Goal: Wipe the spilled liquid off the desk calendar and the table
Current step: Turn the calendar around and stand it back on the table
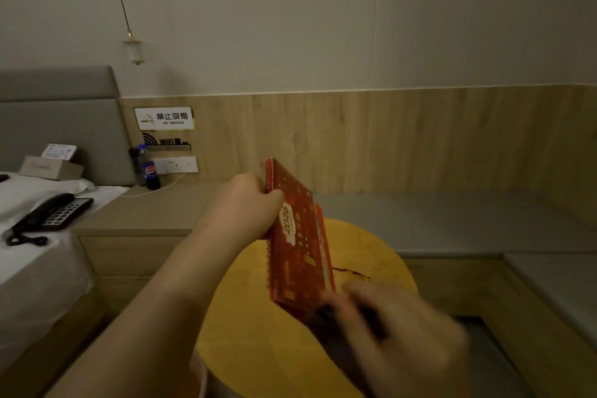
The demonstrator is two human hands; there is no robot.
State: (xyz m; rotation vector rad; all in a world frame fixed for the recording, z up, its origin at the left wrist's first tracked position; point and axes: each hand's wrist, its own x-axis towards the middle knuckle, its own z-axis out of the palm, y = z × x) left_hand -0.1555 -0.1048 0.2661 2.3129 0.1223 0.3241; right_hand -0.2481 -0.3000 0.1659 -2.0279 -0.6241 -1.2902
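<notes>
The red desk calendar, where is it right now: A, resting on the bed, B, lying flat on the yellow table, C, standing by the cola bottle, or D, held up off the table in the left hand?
D: the left hand grips the red desk calendar by its upper edge, lifted above the yellow table.
</notes>
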